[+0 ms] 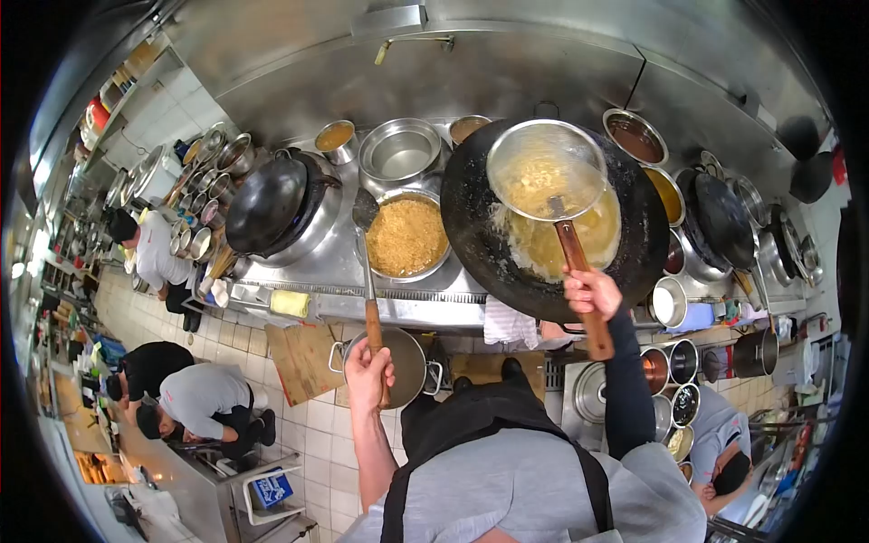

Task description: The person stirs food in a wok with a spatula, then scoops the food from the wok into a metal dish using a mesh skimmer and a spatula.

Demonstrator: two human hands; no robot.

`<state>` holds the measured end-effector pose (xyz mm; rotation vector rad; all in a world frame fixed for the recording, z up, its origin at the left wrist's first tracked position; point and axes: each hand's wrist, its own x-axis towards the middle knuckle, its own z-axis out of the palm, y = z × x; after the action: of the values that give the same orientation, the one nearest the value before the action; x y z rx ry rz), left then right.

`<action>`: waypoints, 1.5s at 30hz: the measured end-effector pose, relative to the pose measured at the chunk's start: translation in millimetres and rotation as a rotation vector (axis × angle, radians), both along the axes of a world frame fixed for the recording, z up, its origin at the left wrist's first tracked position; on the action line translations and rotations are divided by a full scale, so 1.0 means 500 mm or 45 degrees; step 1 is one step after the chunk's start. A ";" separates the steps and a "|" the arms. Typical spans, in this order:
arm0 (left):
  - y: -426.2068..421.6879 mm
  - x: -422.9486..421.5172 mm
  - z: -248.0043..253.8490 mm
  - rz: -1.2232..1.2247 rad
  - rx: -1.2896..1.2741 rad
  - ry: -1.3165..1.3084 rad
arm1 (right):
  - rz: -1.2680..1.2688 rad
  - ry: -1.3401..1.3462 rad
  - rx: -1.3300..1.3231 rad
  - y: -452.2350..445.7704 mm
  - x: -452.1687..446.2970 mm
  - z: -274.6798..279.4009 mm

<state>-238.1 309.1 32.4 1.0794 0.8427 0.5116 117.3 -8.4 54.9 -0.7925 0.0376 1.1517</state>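
Note:
My right hand (593,294) is closed round the wooden handle of a wire-mesh strainer (548,163). Pale golden bits lie in its mesh, partly blurred. The strainer is above a large black wok (471,258) that holds yellowish, frothy oil (588,237). In my left hand (369,369) is the wooden handle of a ladle (369,271), its dark bowl pointing away from me. Beside the ladle, a metal bowl (445,257) full of golden-brown crumbly food (405,233) stands on the steel counter.
Behind the crumb bowl sits a metal basin (398,154). Another black wok (269,201) is to the left, with sauce pots (635,136) to the right. A large pot (409,362) stands below my left hand. Co-workers (204,398) bend at left; another person (720,443) is at right.

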 end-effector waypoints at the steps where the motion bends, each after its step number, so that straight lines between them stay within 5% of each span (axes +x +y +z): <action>1: 0.004 0.000 0.001 -0.004 0.006 -0.006 | 0.042 0.099 0.003 -0.017 0.014 0.021; 5: 0.002 -0.008 0.001 -0.021 -0.014 0.002 | -0.174 0.161 0.070 0.055 -0.018 -0.007; 14: 0.030 0.000 -0.005 -0.069 -0.039 -0.026 | -0.085 -0.483 -0.398 0.181 -0.157 0.089; 17: 0.035 0.009 -0.010 -0.055 -0.044 -0.050 | -0.039 -0.935 -0.537 0.264 -0.227 0.084; 19: 0.030 0.019 -0.002 -0.032 -0.033 -0.070 | -0.380 -1.922 -0.700 0.339 -0.247 -0.023; 20: 0.028 0.024 0.005 -0.027 -0.041 -0.076 | -0.106 -1.673 -0.917 0.368 -0.267 0.001; 24: 0.029 0.025 0.008 -0.035 -0.044 -0.089 | 0.121 -1.888 -1.137 0.461 -0.265 -0.070; 45: 0.029 -0.028 -0.011 -0.036 -0.119 0.012 | 0.369 -2.068 -1.326 0.515 -0.266 -0.071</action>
<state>-252.0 323.6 26.7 1.0070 0.8501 0.4392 -15.9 248.9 19.2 -2.5245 -0.9111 0.3670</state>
